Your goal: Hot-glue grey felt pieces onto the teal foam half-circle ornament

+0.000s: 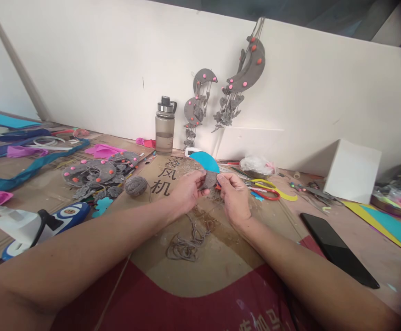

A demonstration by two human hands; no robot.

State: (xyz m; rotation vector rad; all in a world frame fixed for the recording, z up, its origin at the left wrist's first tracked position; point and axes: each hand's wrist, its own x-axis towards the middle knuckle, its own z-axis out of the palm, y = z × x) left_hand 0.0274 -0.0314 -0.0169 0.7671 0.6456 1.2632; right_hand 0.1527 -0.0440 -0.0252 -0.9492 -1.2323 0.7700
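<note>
A blue crescent (207, 162) is held up over the cardboard (193, 280), its lower part wrapped in grey yarn (210, 180). My left hand (191, 188) pinches the wrapped part from the left. On the other side my right hand (233, 195) has its thumb and fingers closed on the crescent near the edge of the wrapping. Loose grey yarn (183, 248) lies in a tangle on the cardboard below my hands. A ball of grey yarn (136, 185) rests left of my left hand.
Behind stand a water bottle (165, 126) and hanging grey moon ornaments (251, 69). More ornaments (97, 174) lie at the left, near a power strip (65, 216). Scissors (265, 191) lie right of my hands; a black phone (338, 248) is farther right.
</note>
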